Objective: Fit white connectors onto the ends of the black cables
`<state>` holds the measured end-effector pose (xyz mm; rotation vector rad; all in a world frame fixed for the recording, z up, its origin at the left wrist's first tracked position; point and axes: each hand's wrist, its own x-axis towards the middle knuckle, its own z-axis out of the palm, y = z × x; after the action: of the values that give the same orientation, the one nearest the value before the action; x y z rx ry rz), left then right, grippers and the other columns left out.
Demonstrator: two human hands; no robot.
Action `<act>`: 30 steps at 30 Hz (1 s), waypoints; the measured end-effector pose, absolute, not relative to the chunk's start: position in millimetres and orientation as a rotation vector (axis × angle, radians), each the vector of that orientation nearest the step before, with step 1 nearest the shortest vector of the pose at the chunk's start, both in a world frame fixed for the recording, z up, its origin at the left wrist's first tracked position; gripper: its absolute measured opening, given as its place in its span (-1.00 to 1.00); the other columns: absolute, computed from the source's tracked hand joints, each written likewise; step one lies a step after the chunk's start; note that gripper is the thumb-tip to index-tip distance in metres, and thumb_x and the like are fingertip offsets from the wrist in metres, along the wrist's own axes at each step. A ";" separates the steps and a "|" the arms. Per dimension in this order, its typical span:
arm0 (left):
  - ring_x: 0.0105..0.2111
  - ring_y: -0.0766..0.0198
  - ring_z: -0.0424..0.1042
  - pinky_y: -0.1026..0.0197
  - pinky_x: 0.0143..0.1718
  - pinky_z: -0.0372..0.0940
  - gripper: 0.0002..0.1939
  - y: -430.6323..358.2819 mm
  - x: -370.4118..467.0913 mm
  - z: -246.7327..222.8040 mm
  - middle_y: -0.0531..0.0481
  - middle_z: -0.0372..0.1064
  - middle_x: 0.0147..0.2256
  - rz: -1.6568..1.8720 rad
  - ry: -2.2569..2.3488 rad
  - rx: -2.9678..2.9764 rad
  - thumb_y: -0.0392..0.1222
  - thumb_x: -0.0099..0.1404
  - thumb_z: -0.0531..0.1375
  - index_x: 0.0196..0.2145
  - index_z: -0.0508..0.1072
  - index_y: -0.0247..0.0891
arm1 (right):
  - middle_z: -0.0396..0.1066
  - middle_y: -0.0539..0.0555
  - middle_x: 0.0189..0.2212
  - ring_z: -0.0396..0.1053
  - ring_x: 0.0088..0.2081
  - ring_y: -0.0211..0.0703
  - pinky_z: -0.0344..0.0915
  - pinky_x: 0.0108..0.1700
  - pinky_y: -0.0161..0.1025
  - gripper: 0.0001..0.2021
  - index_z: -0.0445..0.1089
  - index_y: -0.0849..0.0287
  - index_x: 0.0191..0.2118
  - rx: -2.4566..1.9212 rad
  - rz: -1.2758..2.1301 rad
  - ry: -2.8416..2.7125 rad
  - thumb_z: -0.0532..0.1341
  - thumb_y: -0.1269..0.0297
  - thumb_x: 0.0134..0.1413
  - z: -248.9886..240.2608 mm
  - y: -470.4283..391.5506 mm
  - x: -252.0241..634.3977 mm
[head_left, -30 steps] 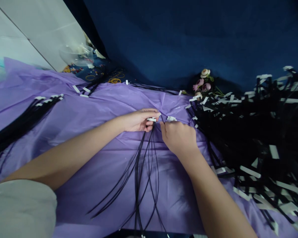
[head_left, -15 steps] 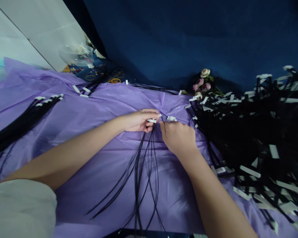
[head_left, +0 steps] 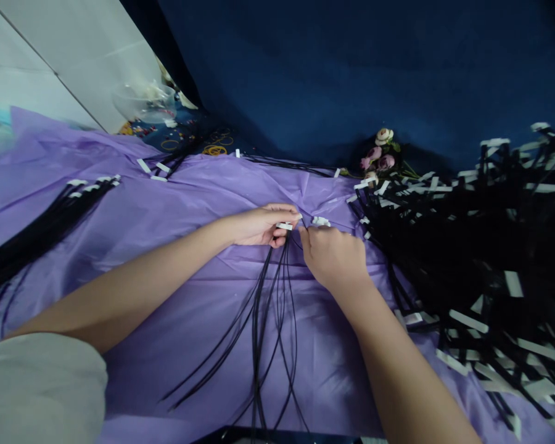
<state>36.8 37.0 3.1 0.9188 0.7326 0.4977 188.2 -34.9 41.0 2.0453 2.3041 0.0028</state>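
Observation:
My left hand (head_left: 263, 226) is closed in a pinch on several thin black cords (head_left: 259, 308). A white tag (head_left: 284, 226) shows at its fingers, and a second small white piece sits at the thumb tip. The cords hang down over the purple cloth toward the front edge. Close by on the right, my right hand (head_left: 335, 256) is closed, back of the hand up, with a thin black cord running from its fingers toward the left hand. Its fingertips are partly hidden. Just beyond it lies a small pile of white pieces (head_left: 321, 221).
A big heap of black cords with white tags (head_left: 467, 246) covers the right side. Another tagged bundle (head_left: 69, 222) lies at left. Artificial flowers (head_left: 377, 157), yellow rubber bands (head_left: 215, 150) and a clear bowl (head_left: 145, 102) stand at the back, before a dark blue curtain (head_left: 328, 74).
Both hands keep nearly the same pose and hold. The whole view has shifted very slightly; nothing has been picked up or let go.

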 end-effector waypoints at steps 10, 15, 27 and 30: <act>-0.64 0.56 0.09 0.40 -0.65 0.20 -0.79 35.3 37.8 3.3 0.15 0.14 -0.49 0.502 0.739 0.959 -0.16 0.16 0.29 -0.42 0.34 -0.31 | 0.50 0.23 -0.35 0.51 -0.34 0.10 0.32 -0.36 -0.16 -0.59 0.48 0.19 -0.28 2.061 0.009 2.322 -0.09 0.20 0.30 38.6 -35.7 187.0; -0.64 0.56 0.10 0.41 -0.65 0.20 -0.81 35.4 38.0 2.9 0.14 0.17 -0.48 0.513 0.742 0.931 -0.18 0.17 0.28 -0.42 0.35 -0.31 | 0.50 0.22 -0.36 0.51 -0.34 0.10 0.30 -0.37 -0.16 -0.59 0.47 0.18 -0.27 2.074 -0.007 2.312 -0.10 0.19 0.31 37.7 -35.0 186.9; -0.65 0.57 0.10 0.44 -0.66 0.18 -0.84 39.9 36.4 1.7 0.10 0.22 -0.45 0.518 0.706 0.789 -0.22 0.21 0.24 -0.43 0.33 -0.33 | 0.49 0.14 -0.43 0.47 -0.44 0.00 0.06 -0.49 -0.27 -0.61 0.45 0.15 -0.33 2.187 0.113 2.368 -0.04 0.08 0.28 30.5 -33.3 193.3; -0.67 0.55 0.08 0.43 -0.68 0.17 -0.84 39.3 37.6 4.2 0.13 0.14 -0.51 0.532 0.723 0.760 -0.22 0.25 0.20 -0.44 0.32 -0.33 | 0.48 0.13 -0.34 0.45 -0.35 -0.04 -0.03 -0.49 -0.28 -0.69 0.44 0.16 -0.29 2.240 0.277 2.516 0.02 0.12 0.25 29.0 -34.9 196.5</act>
<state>37.6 39.3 4.2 0.7597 0.7226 0.5315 196.5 -34.9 29.0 2.2402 2.5163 0.2773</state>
